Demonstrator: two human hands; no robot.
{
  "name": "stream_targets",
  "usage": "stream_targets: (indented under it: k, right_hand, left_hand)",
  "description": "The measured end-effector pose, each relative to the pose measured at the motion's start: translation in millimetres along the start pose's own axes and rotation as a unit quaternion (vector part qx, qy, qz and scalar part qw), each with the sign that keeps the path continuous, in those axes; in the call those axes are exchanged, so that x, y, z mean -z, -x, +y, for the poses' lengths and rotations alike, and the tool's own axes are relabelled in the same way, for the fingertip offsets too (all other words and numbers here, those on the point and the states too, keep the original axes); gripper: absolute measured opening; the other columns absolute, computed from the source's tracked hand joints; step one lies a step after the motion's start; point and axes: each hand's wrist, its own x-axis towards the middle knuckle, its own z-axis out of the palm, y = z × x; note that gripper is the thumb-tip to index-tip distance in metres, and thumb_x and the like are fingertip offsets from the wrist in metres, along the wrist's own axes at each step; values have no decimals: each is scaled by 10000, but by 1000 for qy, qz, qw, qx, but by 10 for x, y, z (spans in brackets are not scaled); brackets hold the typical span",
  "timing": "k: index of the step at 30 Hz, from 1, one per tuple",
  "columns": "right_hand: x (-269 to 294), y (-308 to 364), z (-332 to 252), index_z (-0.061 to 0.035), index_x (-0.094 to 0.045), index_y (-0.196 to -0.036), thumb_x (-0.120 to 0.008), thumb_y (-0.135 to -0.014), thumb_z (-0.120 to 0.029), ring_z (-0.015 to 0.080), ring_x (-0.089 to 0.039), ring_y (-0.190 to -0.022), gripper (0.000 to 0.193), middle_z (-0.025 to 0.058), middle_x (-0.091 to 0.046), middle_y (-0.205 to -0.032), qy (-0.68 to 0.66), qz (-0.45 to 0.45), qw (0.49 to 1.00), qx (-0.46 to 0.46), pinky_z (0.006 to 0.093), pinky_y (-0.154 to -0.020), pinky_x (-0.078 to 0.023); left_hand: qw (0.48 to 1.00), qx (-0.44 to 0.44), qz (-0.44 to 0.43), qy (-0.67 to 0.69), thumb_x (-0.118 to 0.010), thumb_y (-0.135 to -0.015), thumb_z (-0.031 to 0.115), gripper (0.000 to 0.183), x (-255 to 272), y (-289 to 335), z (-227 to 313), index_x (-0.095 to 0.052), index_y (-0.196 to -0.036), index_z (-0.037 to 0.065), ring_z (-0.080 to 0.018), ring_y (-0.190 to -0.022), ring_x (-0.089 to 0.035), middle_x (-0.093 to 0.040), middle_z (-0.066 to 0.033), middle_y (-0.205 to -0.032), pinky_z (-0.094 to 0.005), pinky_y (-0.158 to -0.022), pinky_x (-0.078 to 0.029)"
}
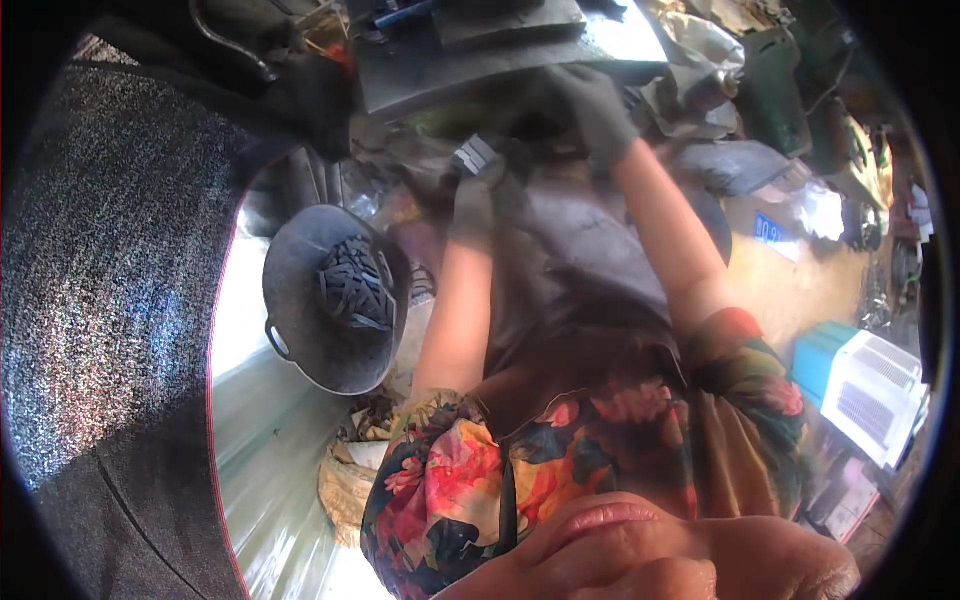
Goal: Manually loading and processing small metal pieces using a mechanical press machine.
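Observation:
My left hand [485, 188], in a dark grey glove, is closed around a small bundle of grey strips [474, 154] at the near side of the workbench [420, 82]. My right hand [592, 108], gloved alike, reaches to the bench's front edge. Motion smears its fingers, so whether it holds anything is unclear. To the left of my left forearm is a dark round pan [345, 370] with a loop handle. Many loose dark grey strips [355, 285] lie heaped in it.
A dark flat block [510, 20] sits on the bench. Crumpled plastic bags [700, 70] crowd its right side. A blue and white plastic box [860, 385] stands at the lower right. A dark speckled sheet [120, 250] covers the far left, beside a pale translucent sheet [285, 480].

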Motion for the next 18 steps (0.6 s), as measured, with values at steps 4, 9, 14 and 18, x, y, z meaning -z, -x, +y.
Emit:
stream_targets:
  k: [4, 9, 14, 18]
  right_hand:
    - [-26, -181, -189, -15, -621, -1020, -563, -928, -190, 120, -605, -659, 206, 51, -650, -803, -184, -4, 980, -74, 249, -572, -487]
    - [-60, -740, 99, -23, -619, -1004, -587, -908, -214, 115, -587, -633, 216, 42, -636, -798, -107, 8, 993, -44, 241, -578, -495]
    - [-119, -1440, 113, -84, -588, -1006, -571, -911, -208, 152, -556, -620, 157, 38, -593, -767, -142, 54, 988, -18, 284, -541, -462]
    - [-324, -1597, -30, -126, -576, -1017, -565, -904, -182, 180, -565, -697, 127, 45, -597, -792, -271, 22, 959, -78, 331, -576, -474]
  left_hand:
    - [865, -243, 161, -408, -524, -886, -20, 311, -25, -102, 5, -537, -1183, 68, -279, -1068, -588, -597, -124, -1154, -434, -962, -475]
    - [883, -222, 151, -385, -555, -868, -17, 307, -4, -73, 56, -551, -1164, 63, -284, -1038, -601, -609, -128, -1136, -447, -953, -480]
    - [877, -230, 145, -395, -533, -891, 16, 297, -66, -122, -43, -533, -1187, 43, -302, -1053, -593, -602, -131, -1145, -466, -962, -471]
    - [880, -233, 145, -389, -518, -894, 36, 331, -108, -56, -21, -503, -1224, 39, -328, -1111, -561, -573, -146, -1197, -482, -987, -449]
